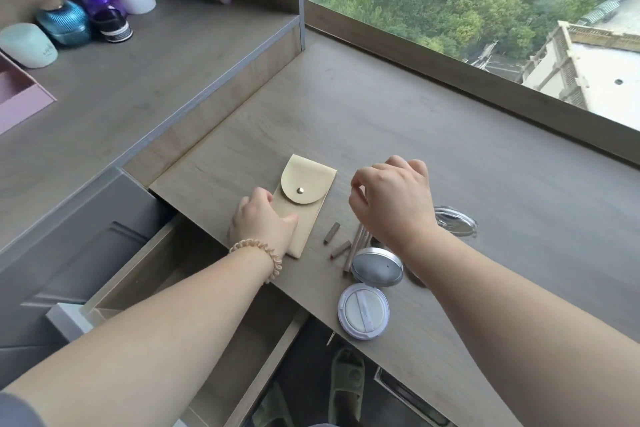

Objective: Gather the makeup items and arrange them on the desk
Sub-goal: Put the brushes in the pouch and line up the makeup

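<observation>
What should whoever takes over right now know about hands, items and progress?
Left hand: grips beige pouch, flap snapped, flat on desk.
Right hand: hovers over pencils, fingers curled; grip unclear.
Done, laid out: two short brown pieces, open cushion compact, clear lid.
Left: tidy the arrangement; drawer stands open.

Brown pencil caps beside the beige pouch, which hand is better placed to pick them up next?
Right. The right hand hovers just beside the two small brown pencil caps, while the left hand is busy holding the flat beige snap-flap pouch.
</observation>
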